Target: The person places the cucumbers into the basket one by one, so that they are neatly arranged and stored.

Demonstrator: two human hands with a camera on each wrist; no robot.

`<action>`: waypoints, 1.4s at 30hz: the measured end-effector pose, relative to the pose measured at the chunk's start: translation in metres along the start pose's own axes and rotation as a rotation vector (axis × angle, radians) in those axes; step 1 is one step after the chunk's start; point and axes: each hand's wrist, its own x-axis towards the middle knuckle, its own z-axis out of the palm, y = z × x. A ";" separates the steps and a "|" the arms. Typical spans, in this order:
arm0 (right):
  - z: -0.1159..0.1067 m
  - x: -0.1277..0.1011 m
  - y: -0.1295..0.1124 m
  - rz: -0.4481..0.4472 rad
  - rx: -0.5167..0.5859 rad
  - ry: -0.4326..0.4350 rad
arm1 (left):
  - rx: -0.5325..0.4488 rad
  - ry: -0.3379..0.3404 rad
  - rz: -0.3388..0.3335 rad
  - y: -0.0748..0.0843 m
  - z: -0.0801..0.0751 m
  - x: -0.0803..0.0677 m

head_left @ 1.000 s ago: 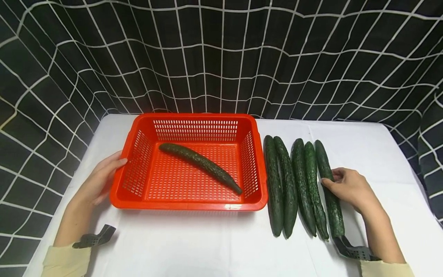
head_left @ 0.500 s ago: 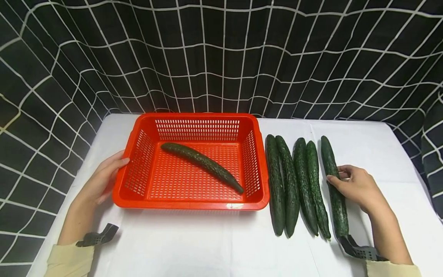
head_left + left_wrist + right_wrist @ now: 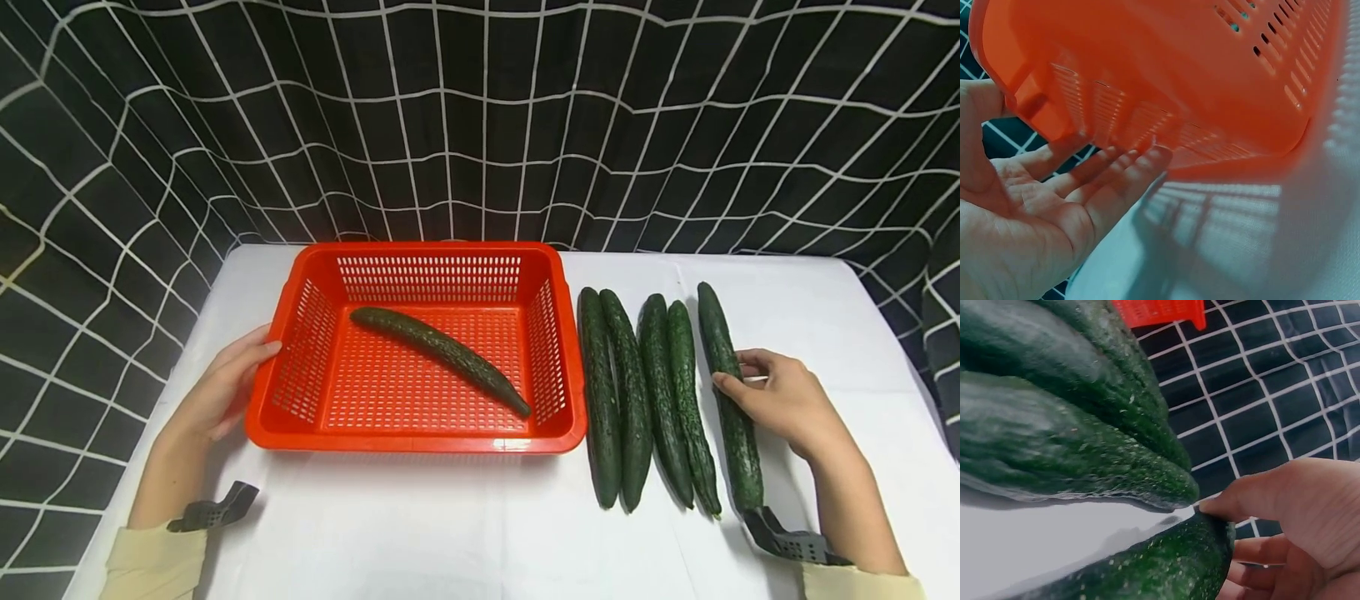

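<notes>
Left hand (image 3: 225, 387) of the person holds the red basket (image 3: 420, 444) by its left side, with the thumb over the rim and the fingers against the outer wall. Right hand (image 3: 787, 404) pinches the rightmost cucumber (image 3: 739, 446) between thumb and fingers. One curved cucumber (image 3: 442, 348) lies diagonally inside the basket. Four other cucumbers (image 3: 633, 400), in two pairs, lie on the white-covered desk (image 3: 450, 533), between the basket and the pinched one.

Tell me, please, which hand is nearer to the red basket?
Left. The left hand grips the red basket's left side; the right hand holds the rightmost cucumber, apart from the basket.
</notes>
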 end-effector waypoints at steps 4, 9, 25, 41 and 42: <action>-0.006 0.002 -0.006 -0.026 0.005 0.010 | -0.015 -0.008 0.012 0.002 0.001 -0.001; -0.013 0.003 -0.015 -0.058 0.009 0.025 | -0.017 -0.002 0.007 0.003 0.001 0.000; -0.029 0.010 -0.052 -0.137 -0.056 0.021 | 0.003 -0.002 -0.003 0.001 0.000 0.000; -0.041 0.015 -0.087 -0.226 -0.080 -0.014 | -0.011 -0.012 0.012 0.001 0.000 -0.001; -0.041 0.016 -0.089 -0.230 -0.083 -0.018 | -0.013 -0.013 0.012 0.001 0.000 -0.001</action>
